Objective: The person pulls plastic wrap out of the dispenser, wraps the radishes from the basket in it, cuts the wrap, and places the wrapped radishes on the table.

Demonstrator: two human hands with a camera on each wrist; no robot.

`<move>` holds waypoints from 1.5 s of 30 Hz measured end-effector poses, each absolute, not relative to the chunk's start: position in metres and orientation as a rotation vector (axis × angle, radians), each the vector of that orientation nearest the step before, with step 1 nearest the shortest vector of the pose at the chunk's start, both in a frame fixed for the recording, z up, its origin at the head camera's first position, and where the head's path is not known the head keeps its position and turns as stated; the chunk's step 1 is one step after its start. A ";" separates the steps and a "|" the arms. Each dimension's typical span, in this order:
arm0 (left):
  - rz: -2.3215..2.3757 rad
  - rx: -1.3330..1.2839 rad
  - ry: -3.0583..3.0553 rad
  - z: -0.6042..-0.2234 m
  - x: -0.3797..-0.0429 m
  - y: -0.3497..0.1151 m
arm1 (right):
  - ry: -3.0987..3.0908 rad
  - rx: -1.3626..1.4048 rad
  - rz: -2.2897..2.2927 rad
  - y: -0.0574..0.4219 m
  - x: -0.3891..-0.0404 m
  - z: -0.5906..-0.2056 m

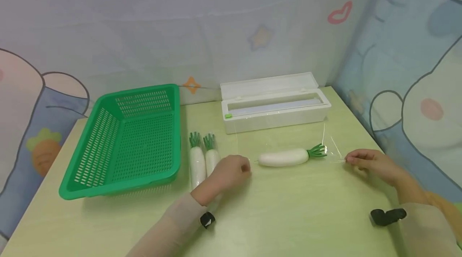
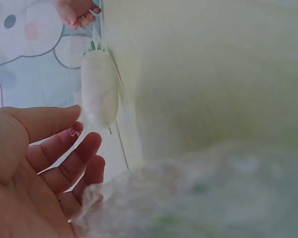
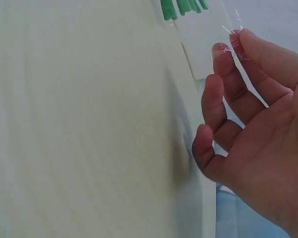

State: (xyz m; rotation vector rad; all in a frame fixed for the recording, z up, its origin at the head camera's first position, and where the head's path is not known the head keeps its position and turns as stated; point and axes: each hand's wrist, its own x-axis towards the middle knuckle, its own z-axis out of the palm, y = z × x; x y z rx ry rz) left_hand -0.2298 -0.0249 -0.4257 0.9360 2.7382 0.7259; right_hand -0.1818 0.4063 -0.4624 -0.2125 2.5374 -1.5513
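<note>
A white radish [image 1: 283, 157] with green leaf stubs lies on a thin sheet of clear plastic wrap [image 1: 333, 148], right of the table's middle. My right hand [image 1: 375, 164] pinches the wrap's right corner between thumb and forefinger, its other fingers loosely bent. On the other side, my left hand [image 1: 231, 173] is curled near the sheet's left edge. The left wrist view shows a shiny bit of film at the forefinger of the left hand [image 2: 44, 163], close to the thumb tip. Two film-covered radishes [image 1: 197, 166] lie beside the left hand, partly hidden by it.
A green plastic basket [image 1: 177, 136] stands at the left. Behind the radish is a white wrap dispenser box [image 1: 278, 118], its lid raised, with a roll inside and a small green piece at its left end. Printed cloth hangs behind and to the right.
</note>
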 end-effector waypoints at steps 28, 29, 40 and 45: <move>0.700 0.700 2.844 -0.441 -0.257 -0.019 | 2.681 0.005 -1.257 0.380 -0.231 -0.462; 0.690 0.704 2.844 -0.441 -0.257 -0.019 | 2.678 -0.004 -1.261 0.379 -0.230 -0.461; 0.801 0.646 2.731 -0.431 -0.251 -0.021 | 2.672 -0.015 -1.275 0.389 -0.222 -0.457; 0.749 0.664 2.746 -0.419 -0.246 -0.021 | 2.764 0.028 -1.286 0.390 -0.214 -0.453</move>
